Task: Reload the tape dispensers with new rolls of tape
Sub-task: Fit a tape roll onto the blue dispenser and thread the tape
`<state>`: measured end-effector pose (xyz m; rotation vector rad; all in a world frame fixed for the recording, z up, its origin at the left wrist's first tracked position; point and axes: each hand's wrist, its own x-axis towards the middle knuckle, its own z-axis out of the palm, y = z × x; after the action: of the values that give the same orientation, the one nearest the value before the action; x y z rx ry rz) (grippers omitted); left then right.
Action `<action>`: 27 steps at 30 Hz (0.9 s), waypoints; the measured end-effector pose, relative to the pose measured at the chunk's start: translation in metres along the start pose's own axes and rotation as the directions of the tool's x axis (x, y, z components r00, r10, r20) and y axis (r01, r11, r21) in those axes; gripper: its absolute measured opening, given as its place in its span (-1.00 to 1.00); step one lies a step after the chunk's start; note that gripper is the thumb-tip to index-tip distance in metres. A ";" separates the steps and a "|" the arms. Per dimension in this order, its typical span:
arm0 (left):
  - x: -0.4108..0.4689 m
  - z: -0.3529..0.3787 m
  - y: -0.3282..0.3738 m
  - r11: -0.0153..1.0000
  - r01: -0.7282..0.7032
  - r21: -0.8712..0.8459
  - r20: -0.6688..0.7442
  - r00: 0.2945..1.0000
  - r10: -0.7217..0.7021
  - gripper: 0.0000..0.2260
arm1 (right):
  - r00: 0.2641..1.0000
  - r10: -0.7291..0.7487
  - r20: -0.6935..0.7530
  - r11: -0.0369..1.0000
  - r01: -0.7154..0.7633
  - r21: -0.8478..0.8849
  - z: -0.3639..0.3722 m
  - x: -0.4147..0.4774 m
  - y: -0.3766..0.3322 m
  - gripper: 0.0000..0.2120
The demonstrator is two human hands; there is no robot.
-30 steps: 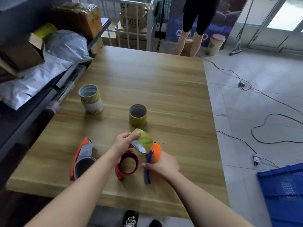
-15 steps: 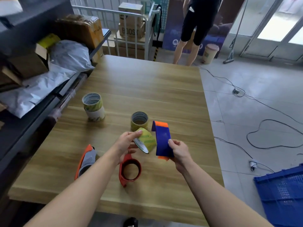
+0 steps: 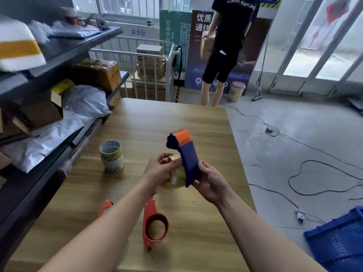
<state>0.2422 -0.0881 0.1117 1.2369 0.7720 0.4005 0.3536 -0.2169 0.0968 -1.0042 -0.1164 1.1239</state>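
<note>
My right hand (image 3: 210, 183) grips a blue tape dispenser (image 3: 187, 156) with an orange roller end, held upright above the wooden table (image 3: 206, 134). My left hand (image 3: 160, 169) holds a yellowish tape roll (image 3: 179, 176) pressed against the dispenser's left side; the roll is mostly hidden by my fingers. Two stacked tape rolls (image 3: 112, 156) stand on the table to the left. A red dispenser (image 3: 154, 224), empty ring up, lies near the front edge. Another orange dispenser (image 3: 105, 208) peeks out behind my left forearm.
A dark shelf (image 3: 64, 134) with boxes and silver bags runs along the table's left side. A person (image 3: 225, 50) stands beyond the far end. Cables (image 3: 306, 173) lie on the tiled floor at right, and a blue crate (image 3: 337, 242) sits at lower right.
My right hand picked the blue dispenser off the table and raised it upright. My left hand brought the tape roll against it. The view tilted up; the single roll behind my hands is hidden.
</note>
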 end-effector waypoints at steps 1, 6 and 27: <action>-0.001 0.003 0.003 1.000 -0.028 0.006 -0.012 1.000 0.028 -0.65 | 1.000 -0.007 0.005 1.000 0.007 -0.014 0.004 -0.003 -0.004 -0.80; -0.005 0.011 0.012 0.964 -0.171 0.205 -0.070 0.979 0.189 -0.57 | 0.995 -0.056 0.078 0.950 0.077 -0.302 0.024 -0.010 -0.013 -0.55; -0.004 0.016 0.058 0.983 0.100 0.152 0.067 0.992 -0.111 -0.26 | 0.966 -0.094 0.240 0.968 0.145 -0.206 0.026 -0.001 -0.028 -0.21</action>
<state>0.2582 -0.0845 0.1697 1.3362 0.8103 0.2114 0.3586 -0.2032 0.1325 -1.0469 -0.4918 1.1285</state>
